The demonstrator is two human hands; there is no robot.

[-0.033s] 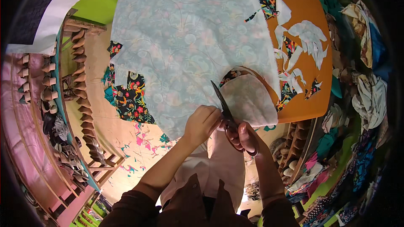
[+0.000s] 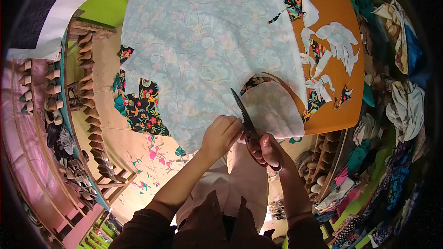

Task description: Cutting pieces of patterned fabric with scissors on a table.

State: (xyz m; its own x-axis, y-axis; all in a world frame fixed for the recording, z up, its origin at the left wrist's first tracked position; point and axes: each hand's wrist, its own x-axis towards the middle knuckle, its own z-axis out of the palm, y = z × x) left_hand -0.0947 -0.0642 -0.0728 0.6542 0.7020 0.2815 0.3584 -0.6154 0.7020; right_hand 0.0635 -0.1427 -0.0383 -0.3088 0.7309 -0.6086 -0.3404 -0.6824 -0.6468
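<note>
Orange table (image 2: 344, 110) carries a pale floral cloth (image 2: 203, 41), with white and dark scraps (image 2: 337, 41) at 2 o'clock. Right hand (image 2: 267, 150) is closed in the handles of scissors (image 2: 244, 117), blades pointing to 11 o'clock into the cloth edge. Left hand (image 2: 221, 133) sits just at 9 o'clock of the scissors, fingers pinching the cloth beside the blades. Curved white piece (image 2: 272, 110) lies at 1 o'clock of the right hand. Wooden racks (image 2: 87, 101) stand at 9 o'clock.
</note>
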